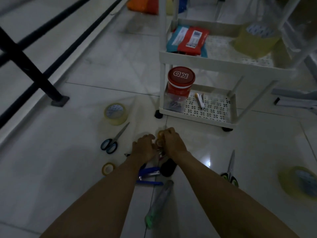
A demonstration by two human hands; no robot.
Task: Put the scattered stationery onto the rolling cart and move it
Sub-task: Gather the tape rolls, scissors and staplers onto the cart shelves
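Both hands meet low over the floor in front of the white rolling cart (pixel 197 65). My left hand (pixel 144 148) and my right hand (pixel 173 141) are closed around a bunch of small stationery (pixel 160 143), with small yellowish tape rolls showing between the fingers. On the floor lie a clear tape roll (pixel 115 114), blue-handled scissors (pixel 113 140), a small yellow tape roll (pixel 108 168), a blue stapler (pixel 149 176), a black object (pixel 168 167), a green-ended clear tube (pixel 158 203), green-handled scissors (pixel 230 169) and a big tape roll (pixel 301 182).
The cart's bottom shelf holds a red-lidded jar (pixel 180 83) and a white stapler (pixel 199 101); its middle shelf holds red and teal packets (pixel 188 40) and a yellow tape roll (pixel 253 38). A black metal frame (pixel 34 69) stands at the left. Grey furniture legs (pixel 291 98) are at the right.
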